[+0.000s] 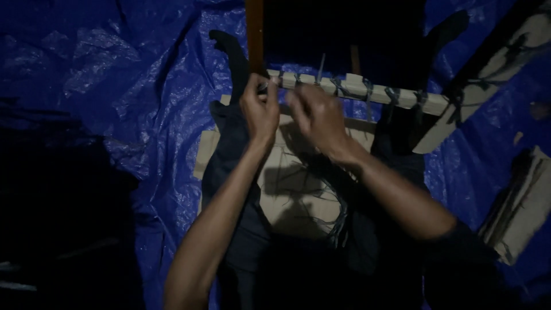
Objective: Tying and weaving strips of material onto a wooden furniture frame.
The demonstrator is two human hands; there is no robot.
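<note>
Dim head view, looking down. Two bare forearms are seen reaching away from the camera toward a pale wooden bar [367,89] that runs from center to the right, tilted slightly down on its right end. The bar is wrapped with dark cord ties; about six wraps can be counted along it, the exact number cannot be told in the low light.

The left hand [259,106] is held at the left end of the bar, fingers pinched together on a thin dark cord [270,86] right at the bar's end; the grip is clenched around that cord. The right hand [315,115] is placed just beside the left one, just below the bar, fingers curled inward; motion blur hides the fingertips, so whether anything is grasped cannot be told.

A loose bundle of thin dark strands [333,212] is seen hanging below the right wrist, spread over a flat sheet of cardboard [293,189] lying under both arms. One dark cloth [229,149] is draped across the left edge of the cardboard. One brown upright wooden post [255,34] is seen far, just above the left hand. A second pale plank [493,74] is leaned diagonally at far right, touching the bar's right end. A stack of pale boards [525,212] lies at the right edge. Everything is set on a crinkled blue tarp [115,86] covering the floor.
</note>
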